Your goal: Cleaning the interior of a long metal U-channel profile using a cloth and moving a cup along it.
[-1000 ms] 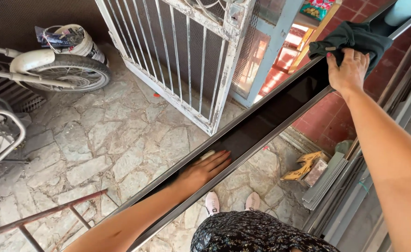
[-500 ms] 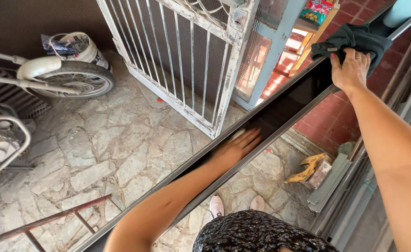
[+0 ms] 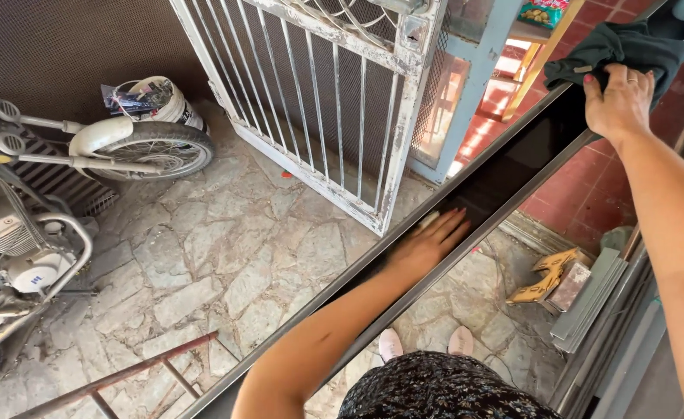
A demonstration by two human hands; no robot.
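A long dark glass pane with a metal frame (image 3: 513, 167) runs diagonally from the lower left to the upper right. My left hand (image 3: 431, 242) lies flat on its middle, fingers together, with a small pale thing partly hidden under the fingertips. My right hand (image 3: 618, 105) presses a dark green cloth (image 3: 625, 50) onto the pane's upper end.
A white barred metal gate (image 3: 334, 101) stands just behind the pane. A motorbike (image 3: 55, 194) and a white bucket (image 3: 159, 97) sit at the left on the stone floor. A rusty red rail (image 3: 117, 376) runs lower left. Yellow tool and metal strips (image 3: 571, 287) lie at the right.
My left hand has slid up along the pane toward the upper right. My right hand with the cloth has stayed near the pane's top end.
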